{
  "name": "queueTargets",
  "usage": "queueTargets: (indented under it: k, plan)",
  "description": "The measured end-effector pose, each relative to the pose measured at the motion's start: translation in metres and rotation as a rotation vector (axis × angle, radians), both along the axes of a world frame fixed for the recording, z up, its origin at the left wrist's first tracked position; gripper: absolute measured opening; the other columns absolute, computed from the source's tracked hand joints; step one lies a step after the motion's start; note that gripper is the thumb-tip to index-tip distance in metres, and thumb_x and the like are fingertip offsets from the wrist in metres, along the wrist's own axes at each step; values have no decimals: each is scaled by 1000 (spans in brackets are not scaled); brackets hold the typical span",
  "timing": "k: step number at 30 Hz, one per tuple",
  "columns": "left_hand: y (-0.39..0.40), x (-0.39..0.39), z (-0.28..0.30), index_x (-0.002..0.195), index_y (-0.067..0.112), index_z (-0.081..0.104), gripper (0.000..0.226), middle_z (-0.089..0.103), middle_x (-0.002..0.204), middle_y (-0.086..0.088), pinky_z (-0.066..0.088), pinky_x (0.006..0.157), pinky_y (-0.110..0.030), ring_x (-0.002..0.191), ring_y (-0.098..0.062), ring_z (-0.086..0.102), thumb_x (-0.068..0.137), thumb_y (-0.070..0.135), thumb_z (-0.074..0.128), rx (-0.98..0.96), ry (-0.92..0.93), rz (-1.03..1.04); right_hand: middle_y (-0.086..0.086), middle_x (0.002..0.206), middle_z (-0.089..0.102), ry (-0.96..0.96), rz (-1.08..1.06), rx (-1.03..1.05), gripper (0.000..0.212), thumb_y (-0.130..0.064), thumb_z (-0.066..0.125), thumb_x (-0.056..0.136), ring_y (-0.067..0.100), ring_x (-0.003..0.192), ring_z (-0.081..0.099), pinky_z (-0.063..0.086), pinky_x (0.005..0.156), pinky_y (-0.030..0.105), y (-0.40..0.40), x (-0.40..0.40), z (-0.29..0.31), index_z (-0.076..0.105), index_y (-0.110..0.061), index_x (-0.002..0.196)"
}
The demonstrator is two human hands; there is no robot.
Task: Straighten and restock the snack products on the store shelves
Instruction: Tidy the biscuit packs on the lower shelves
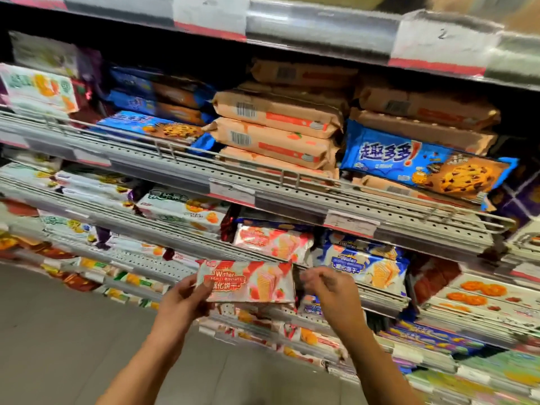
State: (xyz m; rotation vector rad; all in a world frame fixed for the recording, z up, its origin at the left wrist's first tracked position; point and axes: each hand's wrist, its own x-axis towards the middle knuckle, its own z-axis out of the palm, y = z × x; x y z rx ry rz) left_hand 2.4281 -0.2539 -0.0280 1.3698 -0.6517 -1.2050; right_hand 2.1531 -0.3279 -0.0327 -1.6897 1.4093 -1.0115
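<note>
Pink strawberry wafer pack (248, 283) printed "Wafer", glossy film, flat and rectangular. Held in front of the lower shelves (380, 293), long axis left to right, printed face toward the camera. Pinched at its left end by the left hand (182, 302). Right hand (327, 287) blurred beside the pack's right end, fingers curled; contact with the pack could not be told. Blue cookie pack (423, 168) marked "趣多多!" lay slanted on orange packs (274, 133) behind a wire rail (233, 159).

A shop aisle. Tiered metal shelves (263, 182) carry stacked snack packets (277, 127), with price tags (350, 222) at five o'clock.
</note>
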Motion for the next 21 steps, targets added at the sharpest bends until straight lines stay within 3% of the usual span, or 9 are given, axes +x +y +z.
queueTargets:
  k: [3, 5, 8, 10, 13, 15, 17, 21]
  plan:
    - [-7, 44, 9, 85, 33, 66, 16, 74, 73, 15, 52, 85, -45, 84, -33, 68, 95, 21, 66, -13, -66, 39, 10, 67, 71, -321, -155, 328, 34, -18, 54, 104, 16, 51, 64, 51, 51, 26, -38, 45, 18, 70, -1, 79]
    - [-15, 66, 10, 88, 37, 67, 13, 76, 78, 15, 53, 84, -44, 86, -35, 70, 94, 25, 67, -33, -100, 35, 10, 59, 65, -466, -252, 481, 37, -22, 50, 105, 15, 41, 55, 42, 43, 20, -61, 68, 27, 64, -1, 78]
    - [-26, 98, 8, 101, 35, 64, 12, 76, 81, 17, 53, 77, -36, 80, -29, 69, 94, 25, 67, -67, -126, 25, 5, 56, 63, -537, -344, 610, 34, -24, 47, 104, 12, 39, 51, 38, 40, 18, -89, 93, 25, 66, -5, 83]
    - [-30, 114, 13, 108, 25, 70, 14, 77, 88, 7, 53, 77, -35, 78, -28, 66, 94, 27, 69, -81, -141, -26, 5, 59, 65, -548, -369, 657, 39, -29, 45, 104, 11, 39, 52, 38, 38, 17, -101, 105, 22, 70, -2, 91]
    - [-34, 133, 11, 117, 23, 72, 29, 76, 105, -9, 54, 88, -48, 86, -35, 65, 91, 37, 72, -79, -149, -118, 4, 58, 63, -573, -411, 704, 34, -19, 43, 104, 8, 37, 49, 34, 35, 16, -110, 117, 21, 68, 2, 93]
    - [-35, 138, 9, 111, 32, 75, 18, 77, 105, -4, 55, 87, -46, 88, -33, 67, 95, 31, 67, -88, -133, -112, 3, 55, 57, -628, -412, 729, 32, -14, 42, 103, 7, 35, 46, 31, 34, 16, -113, 120, 20, 63, -2, 84]
    - [-36, 138, 6, 99, 40, 77, 18, 77, 98, -2, 55, 81, -37, 75, -26, 66, 95, 26, 66, -85, -112, -62, 3, 53, 55, -658, -421, 715, 33, -9, 40, 103, 7, 35, 43, 29, 33, 16, -117, 124, 19, 60, -4, 77]
    - [-37, 138, -4, 107, 26, 74, 15, 76, 100, -6, 54, 78, -36, 69, -21, 64, 96, 21, 65, -56, -61, -72, 3, 52, 55, -669, -463, 597, 31, 4, 39, 98, 8, 37, 44, 32, 36, 19, -113, 126, 16, 61, -4, 77]
